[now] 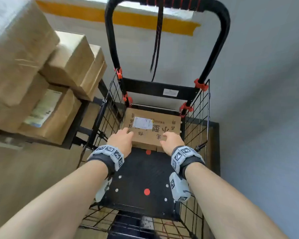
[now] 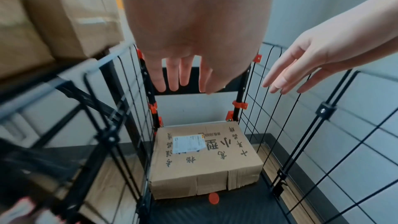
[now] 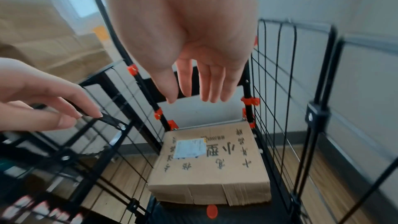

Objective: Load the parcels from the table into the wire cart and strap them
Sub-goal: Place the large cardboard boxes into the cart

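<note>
One parcel [image 1: 152, 128] is seen flat at the far end of the wire cart [image 1: 199, 118]. Both the left hand [image 1: 122, 141] and right hand [image 1: 172, 141] are held above it, fingers straight, nothing gripped.

1. I see both forearms reaching forward and down, side by side, bare to the wrist, each wrist wearing a grey marker band.
2. My left hand [image 1: 121, 140] is palm down, its fingers [image 2: 172, 76] straight, slightly spread and pointing downward, holding nothing.
3. My right hand [image 1: 172, 141] sits level with it, a gap between the two; its fingers [image 3: 210, 83] are extended and relaxed, close together, gripping nothing.
</note>
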`<state>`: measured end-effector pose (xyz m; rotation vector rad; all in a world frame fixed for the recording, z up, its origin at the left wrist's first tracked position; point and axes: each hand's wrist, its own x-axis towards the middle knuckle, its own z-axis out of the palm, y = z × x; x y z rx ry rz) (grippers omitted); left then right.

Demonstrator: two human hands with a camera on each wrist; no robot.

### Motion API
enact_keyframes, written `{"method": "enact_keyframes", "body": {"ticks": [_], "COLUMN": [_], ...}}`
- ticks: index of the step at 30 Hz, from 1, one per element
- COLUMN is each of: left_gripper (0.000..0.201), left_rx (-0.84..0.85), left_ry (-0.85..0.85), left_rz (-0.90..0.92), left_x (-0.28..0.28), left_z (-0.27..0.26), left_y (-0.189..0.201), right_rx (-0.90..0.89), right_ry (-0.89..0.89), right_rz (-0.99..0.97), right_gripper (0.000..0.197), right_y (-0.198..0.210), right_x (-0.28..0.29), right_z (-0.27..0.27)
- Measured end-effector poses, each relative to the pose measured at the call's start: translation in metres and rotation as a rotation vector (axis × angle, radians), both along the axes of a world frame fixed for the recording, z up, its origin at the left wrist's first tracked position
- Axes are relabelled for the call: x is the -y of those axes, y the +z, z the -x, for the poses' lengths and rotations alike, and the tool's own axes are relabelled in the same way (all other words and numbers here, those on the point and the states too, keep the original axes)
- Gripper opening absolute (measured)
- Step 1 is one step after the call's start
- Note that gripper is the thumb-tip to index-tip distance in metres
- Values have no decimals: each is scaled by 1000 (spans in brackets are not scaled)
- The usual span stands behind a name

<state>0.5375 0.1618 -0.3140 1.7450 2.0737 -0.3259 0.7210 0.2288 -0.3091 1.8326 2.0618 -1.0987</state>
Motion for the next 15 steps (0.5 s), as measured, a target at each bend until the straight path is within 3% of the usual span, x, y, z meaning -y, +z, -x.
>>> {"method": "enact_keyframes", "body": {"ticks": [6,15], "left_gripper": [25,28], "left_rx": [-58,-94], "left_ry": [112,289], "left_rz": [-112,-297], "left_x": [68,139], "left_z": [18,87], "left_y": [79,168], "right_rx": [-14,-86], "right_ry": [164,344], "right_rz": [-135,-240], "right_gripper": [32,33], "right_y": [77,160], "right_x": [42,92], "right_z": [18,94]}}
